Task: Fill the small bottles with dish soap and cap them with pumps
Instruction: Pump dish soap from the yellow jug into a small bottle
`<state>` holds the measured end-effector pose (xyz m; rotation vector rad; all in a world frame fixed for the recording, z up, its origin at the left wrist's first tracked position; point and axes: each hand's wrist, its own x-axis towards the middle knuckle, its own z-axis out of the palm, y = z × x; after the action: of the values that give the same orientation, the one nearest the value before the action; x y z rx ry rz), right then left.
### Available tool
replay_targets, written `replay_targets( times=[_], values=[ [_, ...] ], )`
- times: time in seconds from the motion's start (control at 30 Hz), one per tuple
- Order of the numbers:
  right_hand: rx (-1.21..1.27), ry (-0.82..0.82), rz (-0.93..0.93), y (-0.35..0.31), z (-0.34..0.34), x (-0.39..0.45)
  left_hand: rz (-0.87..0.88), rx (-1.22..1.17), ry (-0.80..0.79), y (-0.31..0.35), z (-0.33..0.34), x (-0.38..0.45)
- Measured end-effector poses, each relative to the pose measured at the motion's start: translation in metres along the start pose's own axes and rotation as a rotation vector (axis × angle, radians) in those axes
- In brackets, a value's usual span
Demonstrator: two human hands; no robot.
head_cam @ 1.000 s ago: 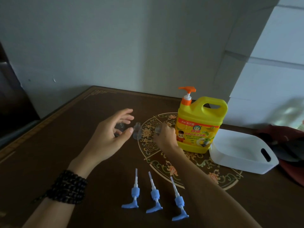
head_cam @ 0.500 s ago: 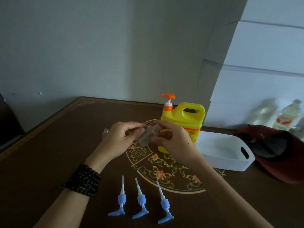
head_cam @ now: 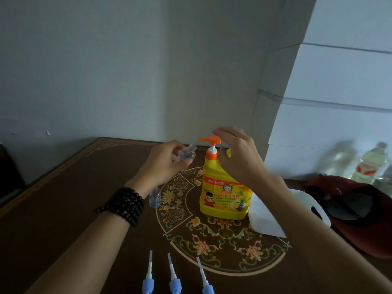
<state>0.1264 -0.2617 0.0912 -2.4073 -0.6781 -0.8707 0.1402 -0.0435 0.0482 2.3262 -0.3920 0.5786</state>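
Note:
My left hand (head_cam: 164,164) grips a small clear bottle (head_cam: 188,153), tilted, its mouth near the orange pump spout (head_cam: 210,140) of the yellow dish soap jug (head_cam: 222,194). Fingers spread, my right hand (head_cam: 237,154) hovers just over and behind the pump head and holds nothing. Another small clear bottle (head_cam: 155,197) stands upright on the table beside my left wrist. Three blue pumps (head_cam: 175,279) with white tubes lie in a row at the near edge, partly cut off by the frame.
A white plastic basket (head_cam: 316,211) sits right of the jug, partly behind my right forearm. A dark red cap (head_cam: 360,211) lies beyond it, and drink bottles (head_cam: 370,164) stand at the far right. The brown table (head_cam: 74,209) has a painted round ornament; a wall rises behind.
My right hand let go of the small bottle and rose over the jug's pump. My left hand carried the bottle up toward the spout. The camera view shifted.

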Motion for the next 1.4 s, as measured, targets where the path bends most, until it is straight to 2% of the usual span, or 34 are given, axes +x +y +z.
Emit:
replay_targets(
  times=[0.1,0.17,0.33,0.57,0.77,0.93,1.03,1.13,1.27,1.4],
  values=[
    [-0.129,-0.148,-0.078,0.012,0.004,0.009,0.08,0.096,0.022,0.003,0.001,0.014],
    [-0.162,-0.176,-0.12,0.018,0.007,0.012,0.136,0.152,0.028,0.006,0.0,0.021],
    [-0.15,-0.124,-0.171,0.022,0.012,0.014,0.239,0.214,0.005,0.018,0.0,0.033],
    [-0.018,0.083,-0.154,0.018,0.021,0.009,0.211,0.207,-0.013,0.025,0.006,0.034],
    [0.011,0.04,-0.097,0.014,0.026,0.0,0.195,0.185,-0.012,0.024,0.014,0.023],
    [-0.051,-0.049,-0.18,0.02,0.009,0.018,0.22,0.199,0.043,0.032,0.004,0.031],
    [-0.013,0.012,-0.191,0.02,0.01,0.017,0.235,0.207,0.064,0.031,0.005,0.032],
    [0.034,0.113,-0.126,0.02,0.021,0.008,0.215,0.194,0.056,0.026,0.012,0.03],
    [0.048,0.111,-0.11,0.016,0.028,0.001,0.187,0.161,0.018,0.023,0.018,0.021],
    [0.019,0.103,-0.167,0.017,0.02,0.007,0.185,0.139,0.086,0.032,0.011,0.024]
  ],
)
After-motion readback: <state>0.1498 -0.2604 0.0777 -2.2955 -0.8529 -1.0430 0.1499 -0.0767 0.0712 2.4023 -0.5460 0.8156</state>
